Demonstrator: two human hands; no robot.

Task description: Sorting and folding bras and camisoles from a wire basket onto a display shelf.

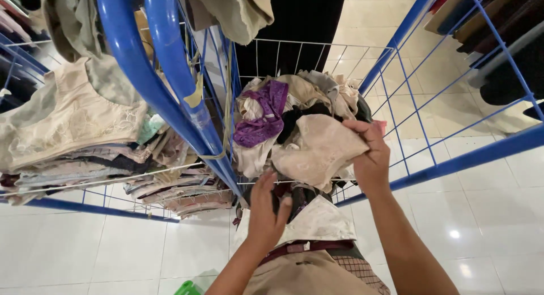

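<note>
Looking down into a blue wire basket (396, 176) heaped with loose garments. Right hand (371, 156) pinching the upper edge of a beige lace garment (317, 150), fingers curled over the fabric and thumb underneath, holding it lifted against the top of the heap. Left hand (267, 207) reaching up just below that garment, fingers spread and slightly bent, palm turned toward the pile, gripping nothing; fingertips lying close to the dark clothes (297, 196) at the basket's near edge, contact impossible to tell. Beige lace garment sitting at the front of the heap, hanging partly over the near white wire rim (294, 180). Crumpled purple garment (263, 116) lying just to the left of it, a black piece (297, 116) showing between the two. Pale cream and grey garments (323, 85) piling up behind. To the left, past the thick blue frame tubes (164, 63), folded garments stacking in a second basket (107, 159), a cream lace piece (73, 119) on top. More cloth (238, 12) hanging above. White tiled floor (85, 249) spreading underneath, a green object (190, 287) peeking in at the bottom edge.
</note>
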